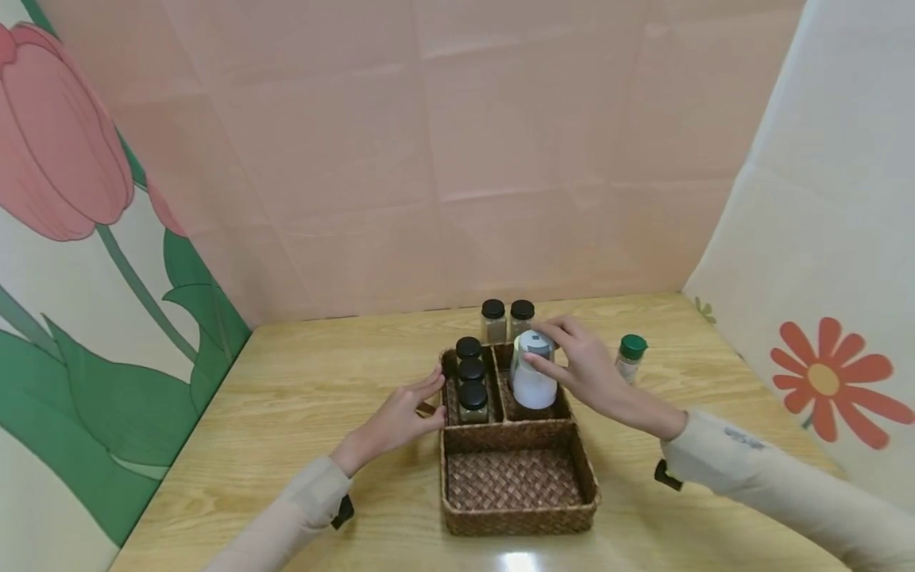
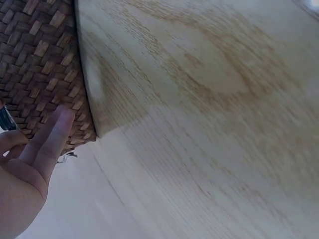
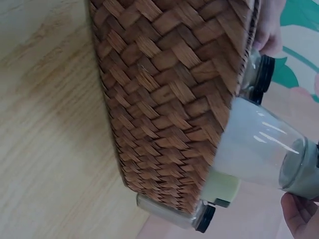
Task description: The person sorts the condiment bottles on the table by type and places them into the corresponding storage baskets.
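Gripping the silver cap of a white frosted-glass shaker (image 1: 534, 380), the right hand (image 1: 581, 367) holds it in the rear right compartment of a brown woven wicker basket (image 1: 519, 520), while the left hand (image 1: 402, 417), fingers straight, steadies the basket's left wall. A tilted shaker could catch the divider and topple toward the black-lidded spice jars (image 1: 471, 389).

Rough woven wicker basket (image 1: 518, 512) on glossy wood-grain table (image 1: 300, 397).
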### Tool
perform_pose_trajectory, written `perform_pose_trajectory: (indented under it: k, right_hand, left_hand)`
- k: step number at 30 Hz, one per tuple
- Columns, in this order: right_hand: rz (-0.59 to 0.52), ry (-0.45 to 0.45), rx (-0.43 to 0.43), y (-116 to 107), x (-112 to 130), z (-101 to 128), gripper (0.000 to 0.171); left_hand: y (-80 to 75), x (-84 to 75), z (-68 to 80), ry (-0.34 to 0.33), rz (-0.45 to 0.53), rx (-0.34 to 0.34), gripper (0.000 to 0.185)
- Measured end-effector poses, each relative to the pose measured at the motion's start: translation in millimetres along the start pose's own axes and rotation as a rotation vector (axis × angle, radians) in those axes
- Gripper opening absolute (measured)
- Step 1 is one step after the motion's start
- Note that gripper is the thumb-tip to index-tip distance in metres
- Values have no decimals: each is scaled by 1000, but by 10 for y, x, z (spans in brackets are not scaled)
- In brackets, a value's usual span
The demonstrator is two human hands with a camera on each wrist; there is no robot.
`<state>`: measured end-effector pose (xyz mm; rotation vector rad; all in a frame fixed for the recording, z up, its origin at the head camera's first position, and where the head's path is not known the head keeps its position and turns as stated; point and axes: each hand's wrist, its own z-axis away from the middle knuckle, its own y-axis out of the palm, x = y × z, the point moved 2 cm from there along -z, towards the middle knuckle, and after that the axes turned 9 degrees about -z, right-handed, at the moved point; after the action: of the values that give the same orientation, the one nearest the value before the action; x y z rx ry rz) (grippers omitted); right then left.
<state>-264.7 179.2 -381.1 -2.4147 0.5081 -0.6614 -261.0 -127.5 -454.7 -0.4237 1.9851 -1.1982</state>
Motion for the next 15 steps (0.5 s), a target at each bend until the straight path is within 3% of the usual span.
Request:
perform_pose_trajectory:
  k: [15]
  right_hand:
    - [-20,101,116,127,-43,180,46]
  left_hand:
    - [11,9,12,15,32,-13,56]
